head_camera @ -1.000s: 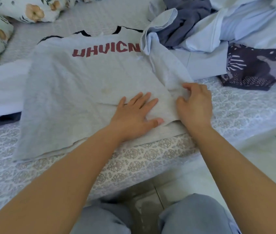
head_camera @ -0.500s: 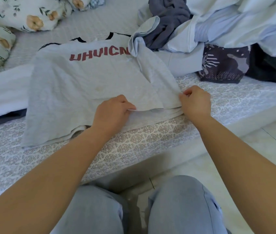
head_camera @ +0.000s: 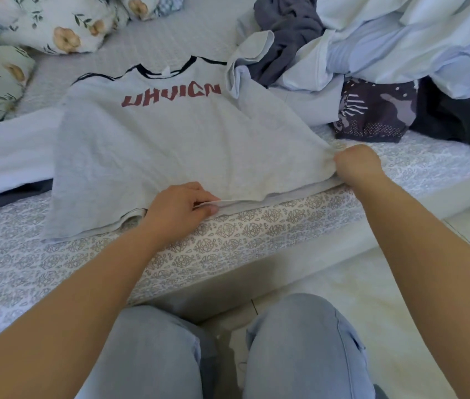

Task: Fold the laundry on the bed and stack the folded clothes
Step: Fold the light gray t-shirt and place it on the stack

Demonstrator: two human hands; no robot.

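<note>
A light grey T-shirt [head_camera: 153, 145] with red letters and a dark-trimmed collar lies spread flat on the bed, its hem toward me. My left hand [head_camera: 179, 208] pinches the hem near its middle, at the mattress edge. My right hand [head_camera: 357, 165] grips the shirt's lower right corner in a fist. The right sleeve [head_camera: 242, 70] is bunched up against the laundry pile.
A heap of unfolded laundry [head_camera: 372, 47], pale blue, dark grey and a patterned purple piece [head_camera: 377, 110], fills the back right. Floral pillows [head_camera: 55, 27] lie at the back left. A pale sheet [head_camera: 6, 151] lies left of the shirt. The patterned mattress edge [head_camera: 228, 240] runs in front of my knees.
My left hand went from pressing flat on the shirt to pinching its hem. My right hand pulled the folded-in right side out to the right, so the shirt now lies spread open.
</note>
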